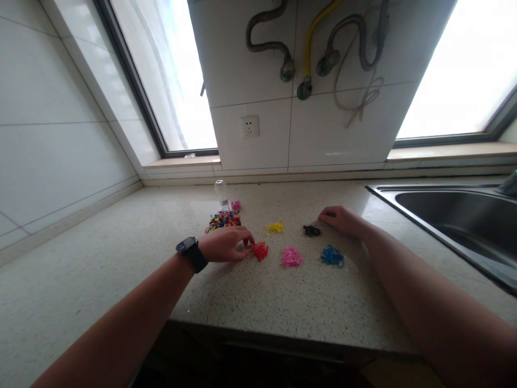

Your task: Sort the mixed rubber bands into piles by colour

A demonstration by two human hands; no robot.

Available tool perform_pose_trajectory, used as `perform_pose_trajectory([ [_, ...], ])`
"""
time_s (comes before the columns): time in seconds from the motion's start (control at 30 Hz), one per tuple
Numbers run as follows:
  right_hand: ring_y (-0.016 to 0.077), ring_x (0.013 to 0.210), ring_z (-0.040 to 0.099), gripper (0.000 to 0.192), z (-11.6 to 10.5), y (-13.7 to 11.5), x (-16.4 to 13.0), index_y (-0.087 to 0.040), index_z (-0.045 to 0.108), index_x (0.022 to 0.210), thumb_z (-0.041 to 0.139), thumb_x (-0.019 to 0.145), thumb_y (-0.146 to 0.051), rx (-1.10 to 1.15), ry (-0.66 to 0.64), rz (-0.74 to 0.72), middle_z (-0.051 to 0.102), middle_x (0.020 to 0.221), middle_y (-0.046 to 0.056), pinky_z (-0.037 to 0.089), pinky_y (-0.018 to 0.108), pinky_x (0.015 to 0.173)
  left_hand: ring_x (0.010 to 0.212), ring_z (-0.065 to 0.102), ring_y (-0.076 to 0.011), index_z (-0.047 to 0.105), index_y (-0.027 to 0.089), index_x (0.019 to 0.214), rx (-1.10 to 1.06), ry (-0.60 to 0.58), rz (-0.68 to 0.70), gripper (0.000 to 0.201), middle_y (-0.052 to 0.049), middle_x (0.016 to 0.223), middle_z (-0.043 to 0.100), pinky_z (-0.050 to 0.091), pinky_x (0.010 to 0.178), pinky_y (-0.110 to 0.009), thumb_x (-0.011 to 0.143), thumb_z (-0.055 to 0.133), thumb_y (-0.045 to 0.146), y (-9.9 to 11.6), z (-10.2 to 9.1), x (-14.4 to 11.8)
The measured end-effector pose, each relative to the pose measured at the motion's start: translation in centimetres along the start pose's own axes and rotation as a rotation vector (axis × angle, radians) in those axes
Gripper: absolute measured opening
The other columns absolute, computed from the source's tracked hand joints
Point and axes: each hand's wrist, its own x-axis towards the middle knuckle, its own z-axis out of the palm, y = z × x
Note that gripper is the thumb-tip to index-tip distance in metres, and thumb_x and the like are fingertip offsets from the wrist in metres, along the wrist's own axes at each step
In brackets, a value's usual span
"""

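My left hand [226,244], with a dark watch on its wrist, reaches the left edge of a pile of red rubber bands [260,251]. Its thumb and fingers come together at the red bands. To the right of the black rubber bands [312,230] is my right hand [338,220], its fingers curled together; what they hold, if anything, is hidden. Separate small piles of yellow bands [275,228], pink bands [291,257] and blue bands [332,256] lie between and in front of the hands. Behind my left hand sits a larger mixed-colour heap [223,220].
A clear bottle-like container [221,194] stands behind the mixed heap, beside a small pink object [236,205]. At the right a steel sink [388,189] is set into the speckled counter [258,307]. The tiled wall has a socket [250,126] and hoses above.
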Motion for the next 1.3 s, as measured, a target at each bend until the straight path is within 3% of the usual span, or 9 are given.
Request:
perform_pose_trajectory([
  [0.37,0.0222,0.079,0.067,0.027,-0.1,-0.1,0.0,-0.021,0.073,0.087,0.055,0.085,-0.042,-0.007,-0.004,0.001,0.074,0.085,0.006,0.048,0.032,0.072,0.101,0.061,-0.0208,0.059,0.021,0.123,0.023,0.022,-0.041,0.038,-0.008,0.110,0.064,0.047,0.095,-0.036,0.086,0.059,0.030,0.5,0.1,0.1],
  [0.5,0.0218,0.080,0.066,0.028,0.1,0.2,0.1,-0.021,0.073,0.087,0.055,0.086,-0.042,-0.003,-0.001,-0.008,0.074,0.087,0.006,0.049,0.032,0.073,0.115,0.054,-0.0239,0.055,0.023,0.131,0.058,0.075,0.002,0.045,-0.010,0.123,0.059,0.042,0.103,-0.040,0.087,0.060,0.031,1.7,0.3,0.4],
  [0.67,0.0218,0.079,0.067,0.028,0.2,0.5,0.2,-0.022,0.074,0.087,0.055,0.086,-0.043,-0.008,-0.006,-0.009,0.074,0.086,0.005,0.049,0.032,0.072,0.119,0.052,-0.0264,0.053,0.028,0.136,0.074,0.050,0.072,0.049,-0.009,0.131,0.057,0.040,0.105,-0.044,0.089,0.061,0.040,2.6,1.1,0.9],
  [1.07,0.0218,0.078,0.067,0.029,0.1,0.6,0.2,-0.022,0.074,0.088,0.054,0.086,-0.044,-0.018,-0.007,-0.017,0.075,0.086,0.005,0.049,0.033,0.072,0.108,0.057,-0.0227,0.065,0.031,0.120,0.108,0.050,0.076,0.028,-0.006,0.118,0.062,0.044,0.098,-0.040,0.093,0.057,0.033,2.3,1.6,1.1],
  [1.3,0.0219,0.078,0.066,0.029,0.2,0.6,0.3,-0.021,0.073,0.086,0.054,0.086,-0.042,-0.016,-0.016,-0.023,0.074,0.085,0.006,0.048,0.033,0.072,0.105,0.058,-0.0225,0.065,0.029,0.118,0.139,0.063,0.066,0.027,-0.006,0.115,0.063,0.044,0.096,-0.040,0.092,0.057,0.036,2.3,1.4,0.9],
])
